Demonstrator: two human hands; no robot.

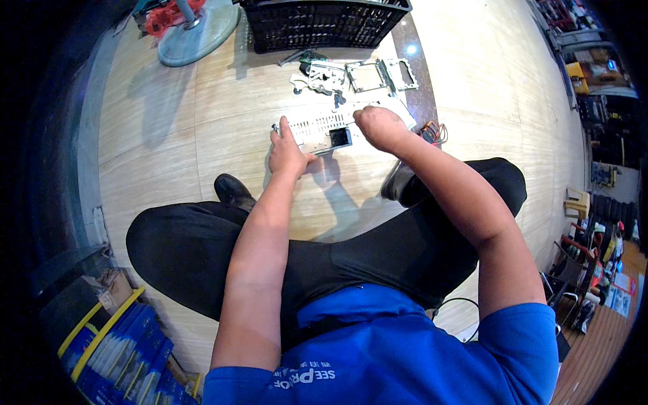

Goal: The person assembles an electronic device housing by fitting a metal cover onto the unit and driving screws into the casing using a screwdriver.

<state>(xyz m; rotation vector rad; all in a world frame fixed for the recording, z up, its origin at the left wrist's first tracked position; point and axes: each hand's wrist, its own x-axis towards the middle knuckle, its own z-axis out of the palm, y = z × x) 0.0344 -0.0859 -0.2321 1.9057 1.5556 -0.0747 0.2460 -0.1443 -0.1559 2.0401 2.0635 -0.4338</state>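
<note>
A flat silver metal casing [312, 139] with rows of vent slots and a dark square opening lies on the floor between my feet. Around its left end is my left hand [287, 156], the fingers over the top and the thumb at the near edge. My right hand [379, 128] is closed in a fist over the casing's right part. What that fist holds, if anything, is hidden by the fingers. Just beyond the casing lie loose metal brackets [324, 75] and an open rectangular frame [368, 77].
A black plastic crate [317, 25] stands at the far side. Left of it is a round stand base [197, 44] with red plastic [169, 17]. Coloured wires [433, 132] lie right of the casing. Blue boxes [121, 358] are at lower left, a small stool [576, 202] at right.
</note>
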